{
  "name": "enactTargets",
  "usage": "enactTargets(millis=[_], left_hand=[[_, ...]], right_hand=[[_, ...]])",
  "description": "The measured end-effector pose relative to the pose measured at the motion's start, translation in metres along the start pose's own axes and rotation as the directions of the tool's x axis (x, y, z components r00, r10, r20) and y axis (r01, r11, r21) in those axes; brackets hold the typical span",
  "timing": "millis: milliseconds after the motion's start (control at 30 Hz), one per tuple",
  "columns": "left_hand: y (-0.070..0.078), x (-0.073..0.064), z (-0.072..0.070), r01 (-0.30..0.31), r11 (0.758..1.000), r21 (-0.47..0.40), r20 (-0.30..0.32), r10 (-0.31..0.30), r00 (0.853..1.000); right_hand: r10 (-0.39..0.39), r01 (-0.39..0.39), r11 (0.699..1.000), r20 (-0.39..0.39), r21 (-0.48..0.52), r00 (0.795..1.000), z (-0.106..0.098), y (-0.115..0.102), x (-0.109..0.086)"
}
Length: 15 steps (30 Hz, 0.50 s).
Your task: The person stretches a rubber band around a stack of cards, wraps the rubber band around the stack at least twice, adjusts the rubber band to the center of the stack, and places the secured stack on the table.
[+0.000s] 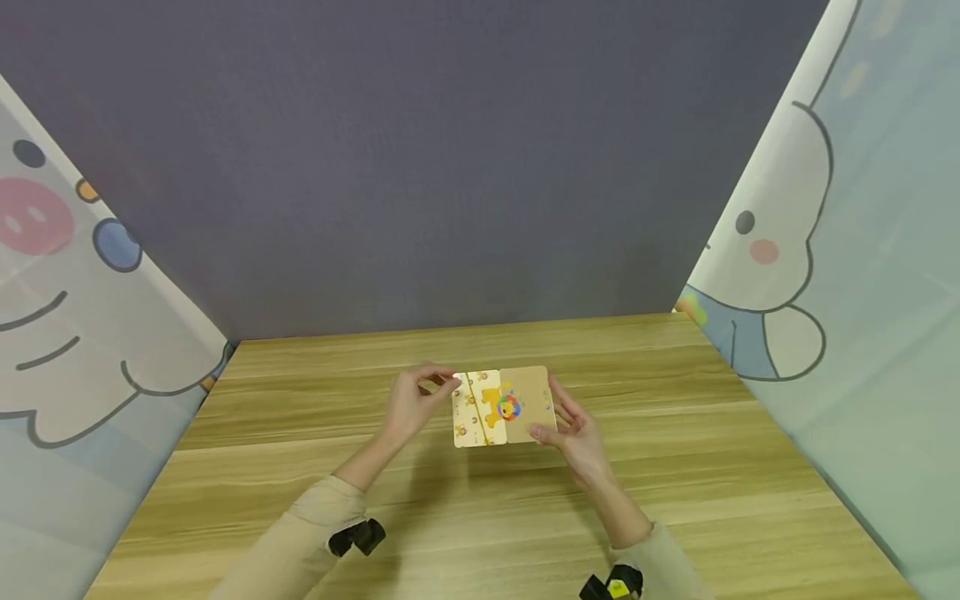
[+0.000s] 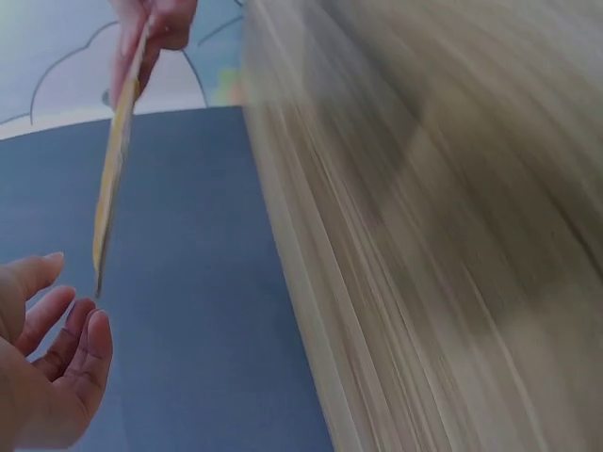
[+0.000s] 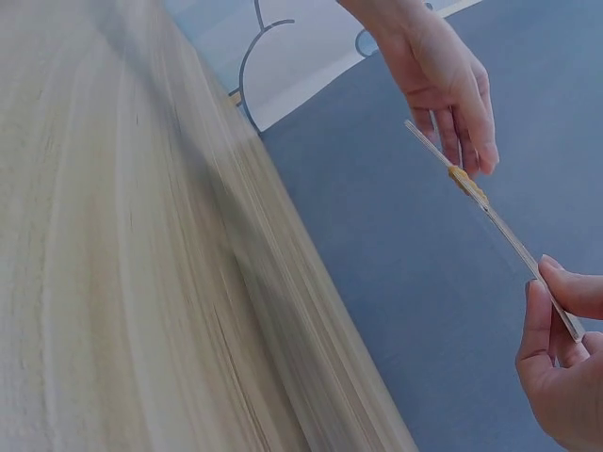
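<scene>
A small, thin notebook (image 1: 525, 417) with a kraft-brown half, a patterned cream half and a lion figure between them is held above the table. A thin dark-yellow band (image 1: 477, 408) slants across its cream half. My right hand (image 1: 581, 437) grips the brown end, thumb on the front and fingers behind. At the cream end is my left hand (image 1: 412, 404), its fingertips right by the upper corner. The left wrist view shows a gap between the left thumb and fingers, near the edge of the notebook (image 2: 118, 169). Seen edge-on in the right wrist view, the notebook (image 3: 513, 243) is tilted.
Beneath the hands lies a wood-grain table (image 1: 315, 417). A dark grey panel (image 1: 450, 167) rises behind it, and cartoon-printed curtains (image 1: 885, 292) flank both sides. Black wrist straps (image 1: 356, 537) sit over the beige sleeves (image 1: 300, 533).
</scene>
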<state>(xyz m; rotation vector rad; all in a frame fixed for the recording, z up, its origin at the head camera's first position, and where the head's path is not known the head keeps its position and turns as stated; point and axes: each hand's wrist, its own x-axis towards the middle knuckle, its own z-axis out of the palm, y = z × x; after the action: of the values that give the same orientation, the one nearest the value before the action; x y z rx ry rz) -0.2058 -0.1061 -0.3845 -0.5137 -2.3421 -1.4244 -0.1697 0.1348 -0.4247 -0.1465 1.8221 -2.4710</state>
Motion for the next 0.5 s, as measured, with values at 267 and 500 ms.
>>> enactTargets(millis=[267,500], left_hand=[[-0.012,0.008,0.001,0.039,0.998,0.041,0.057,-0.041,0.998],[-0.017,0.011,0.005,0.043,0.999,0.018,0.117,-0.045,0.992]], right_hand=[[0.01,-0.01,0.999,-0.009,0.034,1.0,0.001,0.002,-0.001],[0.012,-0.012,0.999,-0.004,0.042,1.0,0.001,0.002,-0.001]])
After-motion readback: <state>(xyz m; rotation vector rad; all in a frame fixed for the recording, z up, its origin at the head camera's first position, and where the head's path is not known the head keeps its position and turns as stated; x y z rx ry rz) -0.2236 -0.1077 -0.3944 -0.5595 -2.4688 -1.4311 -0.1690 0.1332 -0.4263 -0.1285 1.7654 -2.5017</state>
